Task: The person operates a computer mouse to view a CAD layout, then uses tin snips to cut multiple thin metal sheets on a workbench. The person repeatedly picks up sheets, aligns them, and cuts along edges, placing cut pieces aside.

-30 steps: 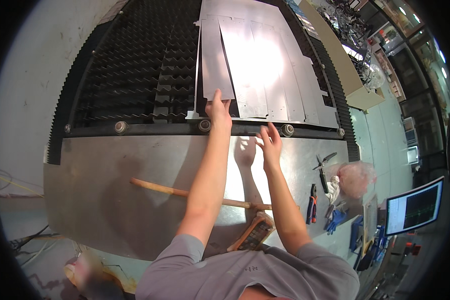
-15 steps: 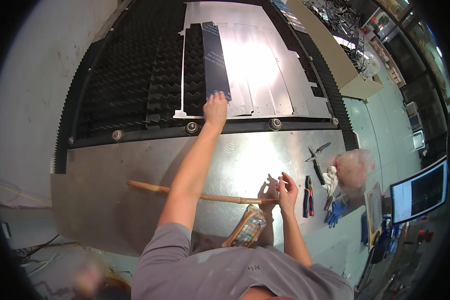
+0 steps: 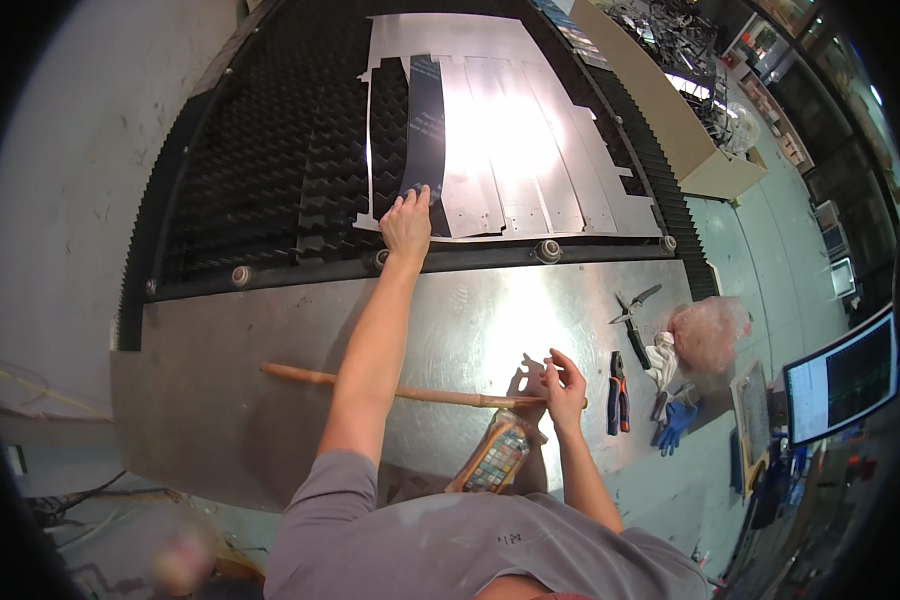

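"Looking down past your hands, which way do you see the strip (image 3: pixel 426 125) lying?"

"It lies ahead of you, dark face up, in the left part of the pale sheet (image 3: pixel 450 32). Its long axis runs away from you, roughly in line with your left forearm, and it bows a little along its length."

"Which of your hands is nearer to it?"

"Your left hand (image 3: pixel 407 222), by far: it is at the strip's near end, with the rest reaching beyond your fingertips. Your fingers are curled shut on that end, though your thumb is hidden, so you cannot tell how it presses."

"And your right hand (image 3: pixel 564 388)?"

"It is well apart, back toward you and to the right, over the tabletop (image 3: pixel 210 410). Its fingers are loosely parted and hold nothing that you can see. It overlaps the right end of the stick (image 3: pixel 440 397); whether it touches, you cannot tell."

"What borders the strip?"

"On your left, dark slats (image 3: pixel 388 130) show through the sheet's opening; on your right, pale metal."
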The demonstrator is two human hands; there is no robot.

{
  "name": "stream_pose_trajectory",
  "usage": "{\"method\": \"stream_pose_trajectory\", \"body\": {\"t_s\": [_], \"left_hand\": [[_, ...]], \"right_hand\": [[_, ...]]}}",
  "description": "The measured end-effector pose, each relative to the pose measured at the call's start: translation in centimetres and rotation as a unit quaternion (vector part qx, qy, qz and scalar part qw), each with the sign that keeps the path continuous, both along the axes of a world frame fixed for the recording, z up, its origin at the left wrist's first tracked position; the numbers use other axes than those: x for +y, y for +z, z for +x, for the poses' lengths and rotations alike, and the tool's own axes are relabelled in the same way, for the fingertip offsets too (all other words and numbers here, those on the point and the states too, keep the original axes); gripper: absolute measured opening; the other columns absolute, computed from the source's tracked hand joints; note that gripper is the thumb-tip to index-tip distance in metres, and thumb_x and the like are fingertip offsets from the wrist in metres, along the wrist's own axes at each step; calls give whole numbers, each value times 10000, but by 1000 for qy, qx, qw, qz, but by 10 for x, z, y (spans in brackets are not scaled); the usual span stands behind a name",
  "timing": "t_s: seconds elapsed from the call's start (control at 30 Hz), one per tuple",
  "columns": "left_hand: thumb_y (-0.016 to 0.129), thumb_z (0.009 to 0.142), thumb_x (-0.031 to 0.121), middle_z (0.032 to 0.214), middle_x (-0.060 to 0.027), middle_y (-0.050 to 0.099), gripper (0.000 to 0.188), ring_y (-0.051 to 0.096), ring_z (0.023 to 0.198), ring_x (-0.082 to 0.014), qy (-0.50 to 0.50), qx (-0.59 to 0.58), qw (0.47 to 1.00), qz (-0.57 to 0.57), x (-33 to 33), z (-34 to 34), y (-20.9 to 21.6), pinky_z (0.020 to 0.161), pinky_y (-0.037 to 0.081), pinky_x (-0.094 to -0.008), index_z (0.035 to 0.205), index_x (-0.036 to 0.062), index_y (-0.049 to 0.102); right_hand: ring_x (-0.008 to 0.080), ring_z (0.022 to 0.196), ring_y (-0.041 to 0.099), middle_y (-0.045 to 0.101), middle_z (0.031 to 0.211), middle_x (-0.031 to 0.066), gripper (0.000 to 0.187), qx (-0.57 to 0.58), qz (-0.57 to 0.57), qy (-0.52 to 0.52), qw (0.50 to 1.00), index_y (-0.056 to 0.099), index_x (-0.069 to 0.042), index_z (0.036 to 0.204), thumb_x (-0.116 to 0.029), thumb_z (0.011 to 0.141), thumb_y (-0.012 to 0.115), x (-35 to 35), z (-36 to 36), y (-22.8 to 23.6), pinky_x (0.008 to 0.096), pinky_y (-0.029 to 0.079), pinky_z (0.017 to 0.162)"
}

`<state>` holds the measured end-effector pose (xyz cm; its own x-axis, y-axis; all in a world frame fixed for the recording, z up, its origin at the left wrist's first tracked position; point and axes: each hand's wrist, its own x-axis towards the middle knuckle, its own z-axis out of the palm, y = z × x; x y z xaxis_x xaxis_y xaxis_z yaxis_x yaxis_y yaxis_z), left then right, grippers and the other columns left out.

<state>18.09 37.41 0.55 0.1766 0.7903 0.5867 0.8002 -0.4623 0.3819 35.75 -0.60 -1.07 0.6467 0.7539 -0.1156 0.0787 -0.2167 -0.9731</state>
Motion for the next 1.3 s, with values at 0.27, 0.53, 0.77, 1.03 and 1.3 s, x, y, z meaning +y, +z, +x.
{"method": "stream_pose_trajectory", "body": {"t_s": [0.27,0.53,0.77,1.03,1.3], "left_hand": [[637,979,278,819,-301,719,405,742,819,-441,120,-615,750,-212,11,14,21,762,571,-502,876,-109,700],[604,970,176,1021,-224,772,319,761,919,-396,-28,26,997,-71,1,24,23,819,613,-460,1256,123,733],[579,1032,75,1123,-224,688,221,739,1027,-331,41,-839,507,-193,25,0,26,889,655,-472,1106,-133,590],[570,1010,17,1368,-251,597,349,663,1241,-417,56,-866,412,-278,18,-1,5,1026,610,-544,1338,-78,501],[662,955,32,1258,-219,616,415,689,1036,-383,-20,-793,510,-332,65,-15,-7,805,649,-547,1326,-74,509]], "right_hand": [[150,893,716,722,1127,106,345,-18,-29,-3,999,651,35,1341,-98,1022,640,-11,5,6,286,590,756],[157,917,709,721,1167,107,353,-34,-39,-21,998,641,26,1365,-108,1039,628,-40,20,11,296,590,797],[156,897,713,728,1153,124,354,-21,-45,-42,998,648,36,1354,-97,1027,625,-58,17,7,282,577,777],[155,908,703,717,1176,119,356,-23,-35,-19,999,648,21,1360,-76,1019,629,-57,10,5,310,584,818],[152,950,713,757,1136,116,297,-123,-21,-31,992,720,20,1254,-146,1008,690,-66,13,8,286,582,786]]}}
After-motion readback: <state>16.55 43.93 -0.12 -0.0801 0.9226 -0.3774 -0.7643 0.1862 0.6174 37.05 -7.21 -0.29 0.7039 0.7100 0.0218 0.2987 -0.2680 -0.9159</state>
